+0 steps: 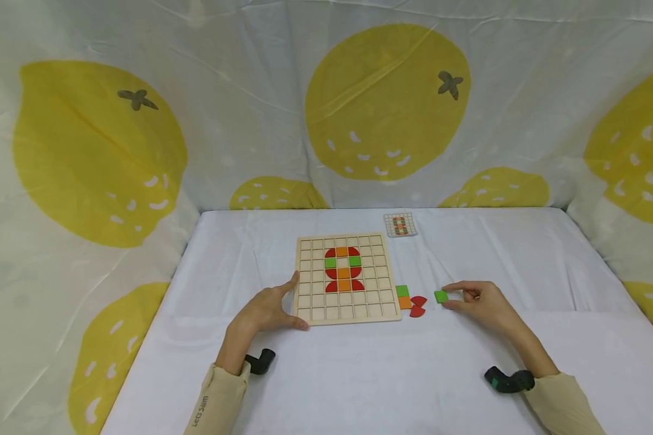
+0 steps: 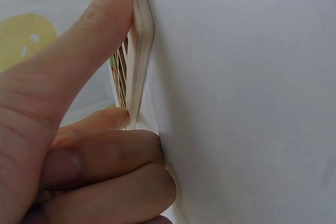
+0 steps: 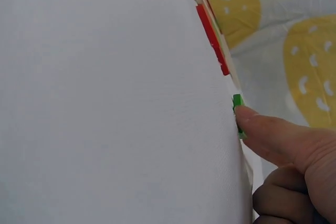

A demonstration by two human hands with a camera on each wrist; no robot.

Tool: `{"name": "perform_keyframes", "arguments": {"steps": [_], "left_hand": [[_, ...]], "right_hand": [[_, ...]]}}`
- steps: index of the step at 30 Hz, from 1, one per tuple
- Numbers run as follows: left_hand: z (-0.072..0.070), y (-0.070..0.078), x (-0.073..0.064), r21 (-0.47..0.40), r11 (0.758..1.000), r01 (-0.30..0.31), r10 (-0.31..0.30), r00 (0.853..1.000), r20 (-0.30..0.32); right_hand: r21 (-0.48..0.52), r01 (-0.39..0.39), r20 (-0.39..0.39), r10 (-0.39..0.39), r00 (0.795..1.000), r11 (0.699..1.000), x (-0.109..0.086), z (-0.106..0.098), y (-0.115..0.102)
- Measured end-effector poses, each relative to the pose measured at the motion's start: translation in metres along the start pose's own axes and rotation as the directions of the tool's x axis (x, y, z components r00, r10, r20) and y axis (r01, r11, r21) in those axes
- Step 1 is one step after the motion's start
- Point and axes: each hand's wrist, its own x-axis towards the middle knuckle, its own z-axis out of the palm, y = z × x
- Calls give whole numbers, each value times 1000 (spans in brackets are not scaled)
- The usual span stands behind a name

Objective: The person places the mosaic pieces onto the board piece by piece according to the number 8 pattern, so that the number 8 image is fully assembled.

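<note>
Ctr-left, lower half of frame: L hand (image 1: pixel 263 309), thumb & index spread against grid board (image 1: pixel 381 296) at its lower-left corner; other fingers curled. Ctr: board carries coloured tiles (image 1: pixel 343 273). Above board's R edge: pattern card (image 1: pixel 399 225). Beside same edge: green sq. (image 1: pixel 402 291), orange sq. (image 1: pixel 405 303), 2 red pcs. (image 1: pixel 418 300). Ctr-right: R hand (image 1: pixel 481 305) pinches green tile (image 1: pixel 441 296) btwn thumb & index.

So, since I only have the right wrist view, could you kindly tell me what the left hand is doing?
Observer: The left hand touches the gridded wooden board around its near left corner.
Operator: Thank you; could you say which colours are laid in the grid's cells?
Observer: Red, orange and green pieces form a figure there.
Operator: And is anything lying past the board, please?
Observer: A small card showing a similar figure lies near its far right corner.
</note>
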Motion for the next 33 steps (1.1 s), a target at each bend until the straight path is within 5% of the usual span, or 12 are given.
{"name": "perform_keyframes", "arguments": {"steps": [14, 26, 33], "left_hand": [[2, -2, 0, -6, 1000, -3, 3, 1000, 2], [2, -2, 1, -13, 1000, -5, 5, 1000, -10], [1, -2, 1, -40, 999, -8, 8, 1000, -6]], "right_hand": [[-8, 102, -56, -103, 993, 995, 8, 14, -24], [91, 170, 77, -177, 981, 981, 34, 75, -90], [62, 168, 87, -173, 981, 984, 44, 98, -107]]}}
